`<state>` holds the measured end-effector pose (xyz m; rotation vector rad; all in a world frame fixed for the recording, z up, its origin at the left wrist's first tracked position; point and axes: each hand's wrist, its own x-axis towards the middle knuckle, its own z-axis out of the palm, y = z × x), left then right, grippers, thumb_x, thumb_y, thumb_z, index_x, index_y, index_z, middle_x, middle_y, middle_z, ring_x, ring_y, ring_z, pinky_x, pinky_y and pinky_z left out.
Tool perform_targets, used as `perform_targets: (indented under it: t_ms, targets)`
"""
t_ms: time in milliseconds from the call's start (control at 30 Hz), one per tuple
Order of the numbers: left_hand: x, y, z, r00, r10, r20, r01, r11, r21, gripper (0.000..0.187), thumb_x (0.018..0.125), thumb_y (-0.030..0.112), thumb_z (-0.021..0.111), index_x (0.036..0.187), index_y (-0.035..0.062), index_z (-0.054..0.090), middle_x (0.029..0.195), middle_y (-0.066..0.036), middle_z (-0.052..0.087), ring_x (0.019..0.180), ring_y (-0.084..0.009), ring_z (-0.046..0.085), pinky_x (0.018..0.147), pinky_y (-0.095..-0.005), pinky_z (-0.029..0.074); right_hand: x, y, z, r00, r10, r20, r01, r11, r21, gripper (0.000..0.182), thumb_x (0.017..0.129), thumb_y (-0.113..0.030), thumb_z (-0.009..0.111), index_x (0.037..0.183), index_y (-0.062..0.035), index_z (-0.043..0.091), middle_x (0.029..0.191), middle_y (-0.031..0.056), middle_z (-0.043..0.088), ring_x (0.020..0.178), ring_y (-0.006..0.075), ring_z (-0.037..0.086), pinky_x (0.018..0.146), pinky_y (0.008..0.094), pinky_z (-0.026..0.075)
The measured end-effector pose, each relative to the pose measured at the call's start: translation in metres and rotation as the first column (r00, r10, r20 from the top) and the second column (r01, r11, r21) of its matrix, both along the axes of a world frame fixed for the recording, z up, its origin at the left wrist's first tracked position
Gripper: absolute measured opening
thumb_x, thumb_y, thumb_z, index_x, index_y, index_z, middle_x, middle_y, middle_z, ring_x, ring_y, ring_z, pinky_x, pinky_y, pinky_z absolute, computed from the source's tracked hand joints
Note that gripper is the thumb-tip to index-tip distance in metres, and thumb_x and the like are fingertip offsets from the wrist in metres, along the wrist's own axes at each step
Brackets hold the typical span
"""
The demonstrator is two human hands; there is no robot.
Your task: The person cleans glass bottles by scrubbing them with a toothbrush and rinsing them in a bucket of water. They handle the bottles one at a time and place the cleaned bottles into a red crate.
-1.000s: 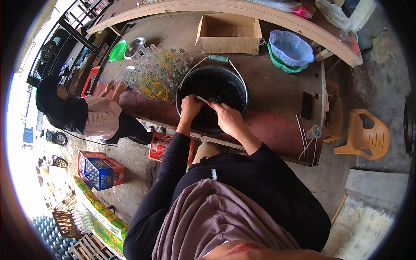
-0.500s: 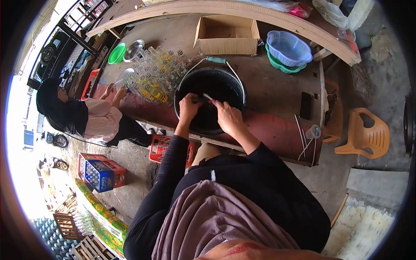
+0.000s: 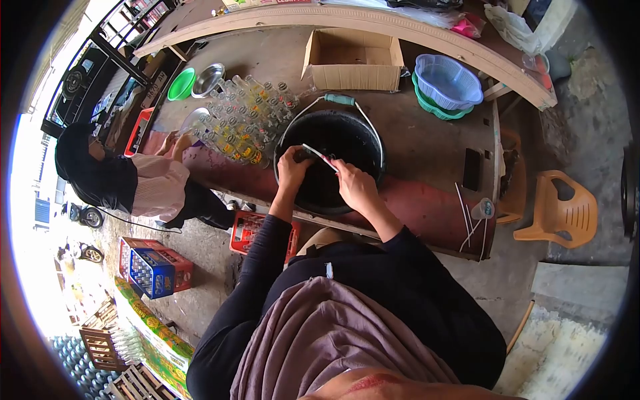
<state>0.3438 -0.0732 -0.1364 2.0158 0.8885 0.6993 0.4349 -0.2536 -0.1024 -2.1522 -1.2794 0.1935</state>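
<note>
My right hand [image 3: 357,183] grips a slim white stick [image 3: 313,151] with a pinkish spot near the fingers. The stick slants up and left over a black bucket [image 3: 285,133] of dark contents. At the bucket's left side, my left hand [image 3: 292,170] is closed with curled fingers. Whatever it holds is dark against the bucket and I cannot make it out. The bucket's wire handle with a teal grip [image 3: 339,99] rests toward the far side. Many clear glass bottles [image 3: 243,120] with yellow and dark labels stand left of the bucket.
Another person [image 3: 127,173] works at the left by the bottles. A cardboard box [image 3: 353,75] and nested plastic basins [image 3: 448,81] sit at the back. Thin white sticks [image 3: 469,223], a plastic cup [image 3: 485,209] and a dark phone-like slab [image 3: 471,169] lie right. A red crate [image 3: 244,232] stands below the table.
The white stick has risen out of the bucket's mouth and now shows longer, pointing up-left. My right hand has shifted slightly down and right in view. My left hand stays by the bucket.
</note>
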Motion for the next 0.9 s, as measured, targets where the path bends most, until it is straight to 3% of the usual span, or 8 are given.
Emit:
perform_targets:
  t_ms: [200, 267, 333, 400, 467, 633, 767, 900]
  targets:
    - [-0.003, 0.000, 0.025, 1.000, -0.003, -0.022, 0.004, 1.000, 0.027, 0.036, 0.069, 0.014, 0.081, 0.098, 0.0006, 0.065, 0.090, -0.017, 0.071, 0.087, -0.0284, 0.069, 0.077, -0.0363, 0.052, -0.006, 0.004, 0.004, 1.000, -0.014, -0.005, 0.014, 0.998, 0.064, 0.024, 0.091, -0.008, 0.050, 0.115, -0.0071, 0.051, 0.088, 0.0175, 0.065, 0.073, 0.0386, 0.066, 0.065, 0.0475, 0.054]
    - [-0.008, 0.007, 0.029, 1.000, -0.029, -0.009, 0.030, 0.999, 0.024, 0.033, 0.069, 0.013, 0.079, 0.094, 0.0003, 0.062, 0.087, -0.018, 0.069, 0.085, -0.0315, 0.069, 0.075, -0.0379, 0.052, 0.000, 0.005, -0.001, 0.994, -0.107, -0.010, 0.106, 0.992, -0.072, 0.025, 0.089, -0.005, 0.049, 0.114, -0.0063, 0.052, 0.088, 0.0181, 0.065, 0.073, 0.0393, 0.066, 0.065, 0.0483, 0.054]
    - [-0.015, 0.010, 0.035, 0.988, -0.039, -0.147, 0.056, 0.992, 0.115, 0.029, 0.069, 0.013, 0.078, 0.089, 0.0010, 0.059, 0.082, -0.018, 0.068, 0.082, -0.0360, 0.067, 0.073, -0.0402, 0.052, 0.003, 0.007, -0.003, 0.987, -0.163, -0.006, 0.161, 0.977, -0.143, 0.024, 0.088, -0.003, 0.048, 0.111, -0.0058, 0.053, 0.089, 0.0187, 0.064, 0.078, 0.0388, 0.066, 0.067, 0.0478, 0.054]
    - [-0.018, 0.014, 0.030, 0.981, -0.123, -0.153, 0.146, 0.978, 0.149, 0.032, 0.070, 0.011, 0.074, 0.093, -0.0004, 0.054, 0.080, -0.019, 0.066, 0.080, -0.0403, 0.064, 0.071, -0.0439, 0.051, 0.001, 0.011, -0.003, 0.995, -0.101, 0.019, 0.101, 0.995, 0.001, 0.022, 0.086, -0.002, 0.048, 0.107, -0.0052, 0.054, 0.093, 0.0194, 0.062, 0.084, 0.0376, 0.065, 0.071, 0.0471, 0.054]
    - [-0.013, 0.012, 0.025, 0.910, -0.182, -0.373, 0.285, 0.928, 0.242, 0.036, 0.072, 0.011, 0.071, 0.099, -0.0033, 0.050, 0.081, -0.023, 0.065, 0.081, -0.0423, 0.064, 0.072, -0.0469, 0.052, -0.002, 0.016, -0.002, 0.995, -0.101, 0.023, 0.102, 0.993, -0.052, 0.021, 0.086, -0.002, 0.049, 0.106, -0.0053, 0.054, 0.095, 0.0193, 0.061, 0.085, 0.0374, 0.065, 0.072, 0.0464, 0.054]
    - [0.008, 0.007, 0.010, 0.733, -0.221, -0.644, 0.430, 0.883, 0.187, 0.039, 0.077, 0.021, 0.069, 0.101, -0.0062, 0.054, 0.083, -0.027, 0.066, 0.086, -0.0397, 0.068, 0.076, -0.0471, 0.055, 0.013, 0.027, -0.010, 0.966, -0.219, 0.137, 0.243, 0.951, -0.191, 0.016, 0.086, -0.004, 0.051, 0.100, -0.0071, 0.059, 0.095, 0.0172, 0.061, 0.092, 0.0361, 0.063, 0.076, 0.0460, 0.052]
    - [0.013, 0.009, -0.003, 0.727, -0.331, -0.601, 0.521, 0.837, 0.169, 0.026, 0.081, 0.024, 0.069, 0.083, -0.0020, 0.063, 0.079, -0.022, 0.068, 0.079, -0.0387, 0.068, 0.074, -0.0461, 0.055, 0.006, 0.029, 0.013, 0.991, -0.135, 0.009, 0.135, 0.975, -0.178, 0.017, 0.087, -0.004, 0.051, 0.100, -0.0090, 0.060, 0.092, 0.0156, 0.062, 0.091, 0.0356, 0.063, 0.076, 0.0459, 0.051]
    - [-0.003, 0.013, 0.026, 0.804, -0.320, -0.501, 0.475, 0.853, 0.217, 0.028, 0.087, 0.027, 0.064, 0.091, -0.0007, 0.064, 0.079, -0.023, 0.066, 0.079, -0.0412, 0.065, 0.070, -0.0494, 0.051, 0.029, 0.019, -0.007, 0.946, -0.262, 0.190, 0.296, 0.938, -0.180, 0.016, 0.088, -0.004, 0.055, 0.103, -0.0095, 0.060, 0.094, 0.0132, 0.062, 0.091, 0.0345, 0.063, 0.074, 0.0442, 0.050]
